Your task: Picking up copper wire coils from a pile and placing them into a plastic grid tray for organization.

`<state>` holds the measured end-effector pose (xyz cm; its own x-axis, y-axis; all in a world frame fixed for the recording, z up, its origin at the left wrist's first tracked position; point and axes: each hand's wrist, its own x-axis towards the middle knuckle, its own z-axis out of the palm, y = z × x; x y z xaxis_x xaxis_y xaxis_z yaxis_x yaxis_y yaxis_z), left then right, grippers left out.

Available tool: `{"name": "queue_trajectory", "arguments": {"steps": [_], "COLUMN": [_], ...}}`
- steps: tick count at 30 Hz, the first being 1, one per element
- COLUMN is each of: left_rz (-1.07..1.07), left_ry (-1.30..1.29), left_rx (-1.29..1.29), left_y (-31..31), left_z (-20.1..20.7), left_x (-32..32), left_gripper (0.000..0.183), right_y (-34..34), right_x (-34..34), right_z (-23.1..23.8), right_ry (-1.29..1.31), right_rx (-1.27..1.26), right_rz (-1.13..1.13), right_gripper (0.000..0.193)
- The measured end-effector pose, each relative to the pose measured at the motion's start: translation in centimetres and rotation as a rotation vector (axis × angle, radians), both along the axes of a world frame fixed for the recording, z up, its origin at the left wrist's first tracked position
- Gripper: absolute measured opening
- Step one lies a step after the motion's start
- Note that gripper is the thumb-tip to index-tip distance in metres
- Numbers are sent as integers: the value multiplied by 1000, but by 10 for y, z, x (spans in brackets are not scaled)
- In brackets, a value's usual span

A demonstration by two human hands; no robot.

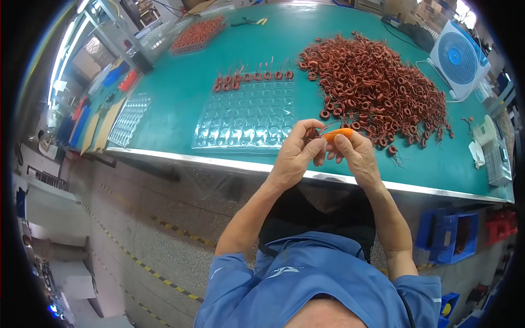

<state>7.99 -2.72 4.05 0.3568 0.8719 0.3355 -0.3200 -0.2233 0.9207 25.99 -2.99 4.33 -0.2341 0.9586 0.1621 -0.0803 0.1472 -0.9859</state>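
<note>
Just over the table's front edge, my hands meet. My left hand (295, 150) is closed in a pinch on a small copper-wire toroidal coil (311, 134), whose thin wire leads stick out toward the right. My right hand (358, 156) is closed right beside it. An orange, tapered piece (339, 134) lies along its index finger, above the thumb; I cannot tell whether it is a finger cover or a tool handle. What the right fingertips pinch is hidden. Left of my hands lies a clear plastic tray (240, 123) with round pockets, coils standing in its far rows.
A large heap of coils (377, 82) covers the table's right side. Behind it stands a blue-and-white fan (456, 57). A filled tray (198, 34) and pliers (249, 22) lie at the far left. Blue bins (451, 238) sit below at the right. The green tabletop (164, 104) has a metal front edge.
</note>
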Motion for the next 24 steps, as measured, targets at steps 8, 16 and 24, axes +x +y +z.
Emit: {"name": "queue_trajectory", "arguments": {"steps": [8,16,24], "left_rz": [278,-105,-37], "left_ry": [434,107,371], "left_rx": [175,-258,24], "left_y": [-18,-15,-21], "left_z": [-5,-4,-7], "left_x": [4,-4,2], "left_gripper": [25,31,35], "right_y": [-21,-22,-24], "right_x": [-7,11,17], "right_z": [7,6,2], "right_ry": [-485,-412,178], "right_rx": [878,339,-180], "right_rz": [-431,-365,-25], "right_gripper": [16,38,24]}}
